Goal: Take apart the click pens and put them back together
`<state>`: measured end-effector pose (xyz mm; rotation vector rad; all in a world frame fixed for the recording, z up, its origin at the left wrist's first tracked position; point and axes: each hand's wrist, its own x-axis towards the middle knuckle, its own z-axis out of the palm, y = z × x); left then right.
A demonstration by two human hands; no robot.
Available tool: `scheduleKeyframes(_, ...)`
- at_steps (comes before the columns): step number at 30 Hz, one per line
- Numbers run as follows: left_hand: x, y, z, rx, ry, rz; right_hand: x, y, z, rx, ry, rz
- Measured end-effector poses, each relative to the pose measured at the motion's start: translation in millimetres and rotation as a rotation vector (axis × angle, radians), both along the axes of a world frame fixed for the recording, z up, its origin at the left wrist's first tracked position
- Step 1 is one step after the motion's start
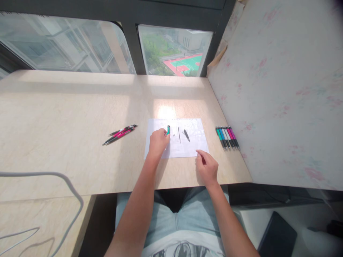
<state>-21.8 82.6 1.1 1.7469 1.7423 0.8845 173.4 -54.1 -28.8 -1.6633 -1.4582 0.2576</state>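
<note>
My left hand [159,142] is closed in a pinch on a green pen barrel [168,129], held upright over a white sheet of paper [158,123]. To its right on the sheet lie a thin dark refill [179,135] and a black pen part with a pointed tip [187,135]. A tiny piece [174,135] between the barrel and the refill is too small to name. My right hand [207,166] is curled at the sheet's lower right corner, thumb and forefinger together. Whether anything small is between them is hidden.
Several pens [227,138] lie in a row at the right, beside the flowered wall [281,89]. A few pink and black pens [119,135] lie left of the sheet. A grey cable [61,175] loops over the table's lower left. Windows [174,50] stand behind the table.
</note>
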Motion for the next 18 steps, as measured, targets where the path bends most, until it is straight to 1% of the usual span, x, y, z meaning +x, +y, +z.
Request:
scheduleKeyframes(4,-4,-7,1.4,0.030,-0.009,0.033,0,0,1.1,-0.005,0.003,0.001)
scheduleKeyframes(7,-13,-26,10.0,0.065,0.050,0.032,-1,0,2.5,-0.006,0.009,0.003)
scheduleKeyframes(9,-19,-44,16.2,0.086,0.067,-0.037,-1,0,3.3,-0.005,0.022,0.001)
scheduleKeyframes(11,-23,-65,19.4,0.065,0.012,-0.122,-1,0,4.4,-0.015,0.036,0.005)
scheduleKeyframes(14,-20,-97,15.8,0.028,-0.093,-0.242,-2,0,7.2,-0.031,0.042,0.039)
scheduleKeyframes(18,-8,-125,0.8,-0.004,-0.181,-0.306,-6,-3,10.6,-0.018,0.013,0.153)
